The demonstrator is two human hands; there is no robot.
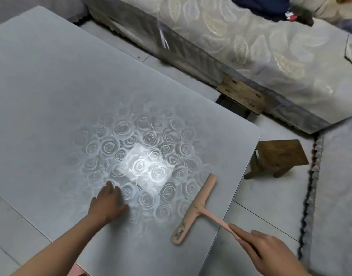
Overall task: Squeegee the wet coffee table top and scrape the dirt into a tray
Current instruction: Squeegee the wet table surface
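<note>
right hand [264,248] grips squeegee [193,211] handle, blade flat near worktop [51,96] right edge to pull water off | left hand [108,202] fingers spread, pressing worktop for support

No text can be read. The pink squeegee [197,208] carries the only likely lettering: a cluster of dark printed marks on the flat face of its head, near the 7 o'clock end, running along the length of the head. They are too blurred to make out any letter, number or brand. A smaller dark speck sits on the head just where the handle joins it, equally illegible. At 1 o'clock, on the bed [250,56], dark fabric [266,6] shows a small red and white patch that cannot be read either
</note>
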